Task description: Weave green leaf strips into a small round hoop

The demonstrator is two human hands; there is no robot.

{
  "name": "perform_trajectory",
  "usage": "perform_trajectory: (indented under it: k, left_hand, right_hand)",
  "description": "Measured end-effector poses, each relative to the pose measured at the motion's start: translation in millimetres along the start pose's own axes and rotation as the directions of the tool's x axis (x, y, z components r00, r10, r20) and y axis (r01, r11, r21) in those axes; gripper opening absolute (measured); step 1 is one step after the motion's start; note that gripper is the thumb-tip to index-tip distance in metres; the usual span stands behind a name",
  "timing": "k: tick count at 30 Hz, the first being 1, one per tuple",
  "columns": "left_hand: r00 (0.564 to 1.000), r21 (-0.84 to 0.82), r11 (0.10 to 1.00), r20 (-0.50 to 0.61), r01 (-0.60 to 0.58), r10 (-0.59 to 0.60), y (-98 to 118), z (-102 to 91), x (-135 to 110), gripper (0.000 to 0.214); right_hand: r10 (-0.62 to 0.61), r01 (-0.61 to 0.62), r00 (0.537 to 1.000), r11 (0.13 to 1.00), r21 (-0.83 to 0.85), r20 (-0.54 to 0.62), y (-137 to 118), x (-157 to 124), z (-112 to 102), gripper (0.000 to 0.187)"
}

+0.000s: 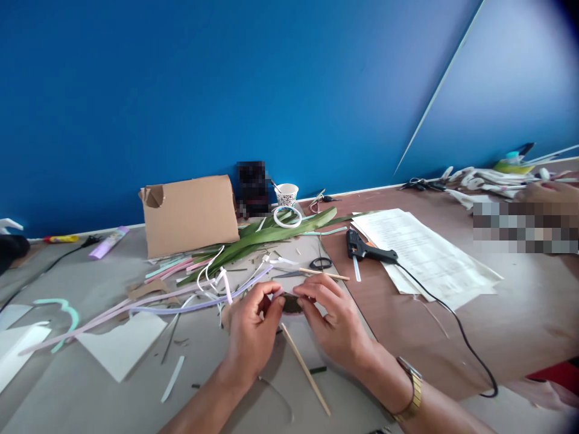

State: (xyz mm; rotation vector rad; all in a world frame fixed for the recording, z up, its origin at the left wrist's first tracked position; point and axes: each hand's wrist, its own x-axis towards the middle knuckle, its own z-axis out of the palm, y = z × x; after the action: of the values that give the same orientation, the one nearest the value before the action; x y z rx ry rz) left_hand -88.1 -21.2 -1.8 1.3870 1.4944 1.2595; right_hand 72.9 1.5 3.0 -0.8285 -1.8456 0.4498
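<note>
My left hand [254, 325] and my right hand [333, 319] meet over the grey table. Between their fingertips they pinch a small dark green piece with a pale pinkish edge [292, 304]; its exact kind is unclear, as fingers cover both sides. Just below it a thin wooden stick [306, 369] lies on the table. Another wooden stick [324, 274] and black-handled scissors [321, 263] lie beyond the fingers. To the left of my left hand run lilac strips [181, 309] and curled white strips [208, 271].
A cardboard box [190, 217], long green leaf strips [271, 235] and a patterned cup [286, 194] stand or lie near the blue wall. On the right, a black glue gun [368, 248] with a trailing cord rests partly on printed sheets [429, 259]. Another person's hand [549, 199] is at far right.
</note>
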Motion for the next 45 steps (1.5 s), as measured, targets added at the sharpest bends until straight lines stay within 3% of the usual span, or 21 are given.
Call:
perform_trajectory:
  k: [5, 17, 29, 37, 45]
  left_hand:
    - [0.999, -0.035, 0.999, -0.005, -0.042, 0.041, -1.4, 0.8, -1.5, 0.018]
    - [0.974, 0.245, 0.944, -0.002, -0.220, 0.227, -8.1, -2.7, -1.5, 0.014]
    - [0.908, 0.244, 0.874, 0.123, -0.420, 0.401, -1.4, -4.5, -0.1, 0.015]
    - [0.941, 0.229, 0.917, 0.178, -0.325, 0.289, 2.6, -7.8, 1.0, 0.017]
    - [0.981, 0.132, 0.987, 0.180, -0.096, 0.071, -5.6, -5.8, 5.3, 0.019]
  right_hand:
    - [-0.005, 0.005, 1.000, 1.000, -0.003, 0.010, 1.4, 0.2, 1.0, 0.023]
    - [-0.047, 0.047, 0.999, 0.999, 0.006, -0.007, 1.7, -0.7, 1.5, 0.022]
    - [-0.042, 0.042, 0.999, 0.999, 0.020, -0.015, 1.8, 1.4, 0.5, 0.022]
    - [-0.021, 0.021, 1.000, 1.000, 0.006, 0.006, 2.4, 2.4, 0.4, 0.023]
    - [-0.008, 0.008, 1.000, 1.000, 0.000, 0.029, 7.7, -0.7, 4.0, 0.023]
